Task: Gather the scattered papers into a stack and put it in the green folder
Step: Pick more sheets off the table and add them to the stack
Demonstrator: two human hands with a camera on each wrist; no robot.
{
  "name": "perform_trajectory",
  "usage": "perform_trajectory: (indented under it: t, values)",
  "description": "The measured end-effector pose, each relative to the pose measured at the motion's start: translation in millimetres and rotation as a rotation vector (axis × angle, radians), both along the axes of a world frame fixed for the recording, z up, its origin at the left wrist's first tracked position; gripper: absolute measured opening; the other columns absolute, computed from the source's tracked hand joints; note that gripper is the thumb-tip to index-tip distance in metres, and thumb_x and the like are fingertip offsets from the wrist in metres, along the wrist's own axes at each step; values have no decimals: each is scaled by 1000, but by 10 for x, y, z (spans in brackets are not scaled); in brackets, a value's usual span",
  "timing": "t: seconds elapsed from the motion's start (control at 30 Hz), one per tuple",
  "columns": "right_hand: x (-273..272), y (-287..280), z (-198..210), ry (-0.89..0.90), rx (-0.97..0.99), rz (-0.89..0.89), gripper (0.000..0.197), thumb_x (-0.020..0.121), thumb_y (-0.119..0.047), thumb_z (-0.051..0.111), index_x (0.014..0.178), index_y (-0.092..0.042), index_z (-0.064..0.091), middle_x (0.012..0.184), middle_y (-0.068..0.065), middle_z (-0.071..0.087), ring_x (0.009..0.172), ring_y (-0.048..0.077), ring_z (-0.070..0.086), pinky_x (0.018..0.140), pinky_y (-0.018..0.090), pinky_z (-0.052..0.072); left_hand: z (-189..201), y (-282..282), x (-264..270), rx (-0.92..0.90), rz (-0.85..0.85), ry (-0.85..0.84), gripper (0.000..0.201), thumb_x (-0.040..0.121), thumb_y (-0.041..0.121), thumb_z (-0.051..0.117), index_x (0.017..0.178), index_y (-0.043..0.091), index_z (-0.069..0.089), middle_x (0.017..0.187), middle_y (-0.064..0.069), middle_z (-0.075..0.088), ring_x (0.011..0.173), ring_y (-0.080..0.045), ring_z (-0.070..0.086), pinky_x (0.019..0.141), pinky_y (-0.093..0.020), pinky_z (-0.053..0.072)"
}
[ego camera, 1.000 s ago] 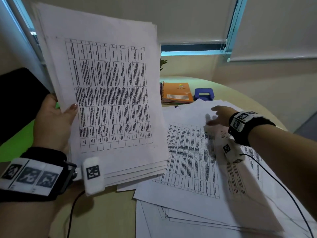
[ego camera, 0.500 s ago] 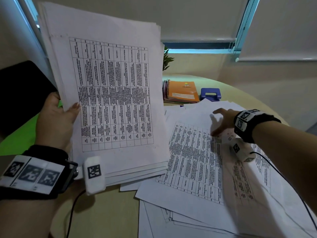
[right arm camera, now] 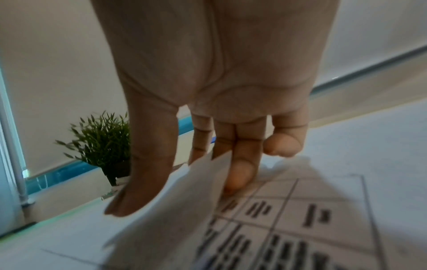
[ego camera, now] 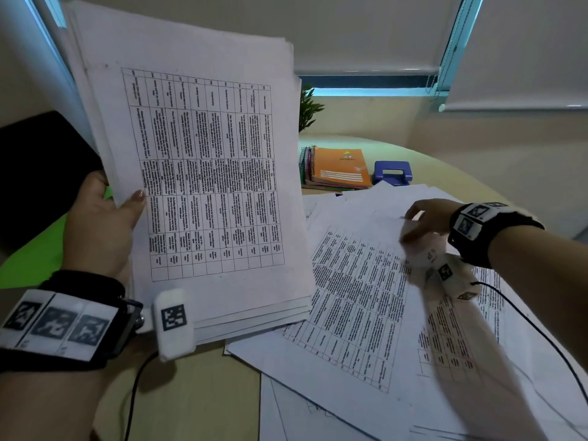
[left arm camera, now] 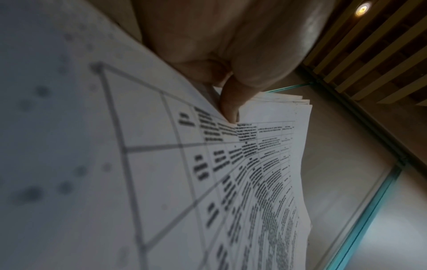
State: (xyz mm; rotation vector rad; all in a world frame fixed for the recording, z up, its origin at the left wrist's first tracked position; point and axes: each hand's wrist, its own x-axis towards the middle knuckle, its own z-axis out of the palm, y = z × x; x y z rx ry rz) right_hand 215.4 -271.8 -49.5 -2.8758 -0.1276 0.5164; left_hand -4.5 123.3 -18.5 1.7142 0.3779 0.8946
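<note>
My left hand (ego camera: 127, 206) holds a thick stack of printed papers (ego camera: 206, 170) upright above the table's left side, thumb on the front sheet. In the left wrist view the thumb (left arm camera: 228, 109) presses on that stack (left arm camera: 265, 164). Loose sheets (ego camera: 350, 313) lie fanned over the right half of the table. My right hand (ego camera: 413, 224) is at their far end. In the right wrist view this hand (right arm camera: 184, 182) has a raised sheet corner (right arm camera: 175, 201) between thumb and fingers. The green folder (ego camera: 31, 249) shows at the left, partly hidden by my left arm.
An orange spiral notebook (ego camera: 340, 167) and a blue hole punch (ego camera: 393, 171) sit at the table's far edge, near a small plant (ego camera: 308, 106). A black object (ego camera: 38, 173) overlaps the folder at the left. Bare tabletop (ego camera: 197, 393) shows near me. Cables trail from both wrists.
My right hand's fingers have bent down onto the top loose sheet and its corner has come up. The left hand still holds the stack in the same place.
</note>
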Motion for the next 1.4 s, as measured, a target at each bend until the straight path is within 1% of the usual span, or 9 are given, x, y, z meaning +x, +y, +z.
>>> perform_trajectory:
  t: [0.1, 0.2, 0.27, 0.4, 0.63, 0.77, 0.9, 1.17, 1.4]
  values:
    - [-94, -59, 47, 125, 166, -69, 80, 45, -38, 90, 115, -30, 53, 109, 12, 63, 76, 25, 59, 69, 33, 52, 0, -34, 15, 4, -12, -3, 26, 93, 7, 55, 93, 33, 57, 90, 19, 69, 84, -4, 65, 90, -40, 53]
    - [-127, -122, -4, 198, 292, -129, 110, 12, -32, 88, 115, -30, 51, 97, 16, 64, 80, 33, 67, 83, 49, 55, 8, -59, 32, -10, -27, -4, 27, 93, 6, 54, 93, 33, 57, 99, 13, 66, 90, -14, 65, 93, -46, 51]
    - [-208, -120, 7, 214, 341, -182, 94, 33, -12, 89, 118, -22, 51, 92, 18, 65, 78, 36, 69, 81, 51, 55, 15, -80, 41, -12, -35, 2, 28, 94, 6, 54, 93, 34, 57, 98, 12, 66, 91, -17, 65, 93, -47, 50]
    - [-327, -235, 45, 207, 409, -293, 42, 77, 9, 69, 110, -10, 53, 67, 16, 67, 38, 24, 63, 35, 32, 51, 26, -108, 50, -13, -37, 8, 27, 92, 9, 56, 91, 35, 58, 97, 13, 67, 95, -21, 66, 93, -48, 50]
    - [-341, -581, 30, 159, 452, -476, 36, 75, 3, 74, 107, -1, 59, 56, 17, 67, 40, 25, 63, 56, 44, 56, 62, -153, 54, -16, -46, -12, 26, 93, 8, 56, 89, 33, 56, 91, 16, 66, 81, -4, 64, 89, -38, 52]
    - [-352, -490, 3, 137, 115, -259, 86, 48, -53, 86, 117, -7, 62, 107, 15, 67, 84, 29, 66, 81, 35, 52, 77, -168, 49, -5, -45, -6, 25, 93, 10, 57, 89, 35, 57, 95, 14, 65, 94, -21, 65, 94, -47, 50]
    - [-303, -373, -51, -48, -34, -153, 97, 60, -63, 74, 140, -21, 39, 142, 5, 45, 130, 25, 42, 104, 36, 35, 76, -193, 53, 15, -42, -10, 24, 92, 11, 58, 88, 35, 57, 91, 14, 67, 90, -19, 66, 93, -48, 51]
    - [-226, -287, -89, 2, -87, -142, 92, 58, -51, 83, 133, -15, 46, 130, 5, 55, 121, 26, 49, 95, 30, 38, 77, -186, 43, 42, -31, 6, 22, 91, 16, 59, 86, 37, 58, 94, 12, 67, 97, -27, 66, 91, -53, 51]
    - [-241, -235, -76, 66, -127, -63, 75, 62, -52, 80, 122, -12, 60, 107, 4, 64, 93, 22, 56, 80, 28, 44, 54, -247, 91, 15, -54, -20, 26, 92, 8, 57, 90, 34, 57, 77, 22, 70, 74, 3, 66, 79, -29, 57]
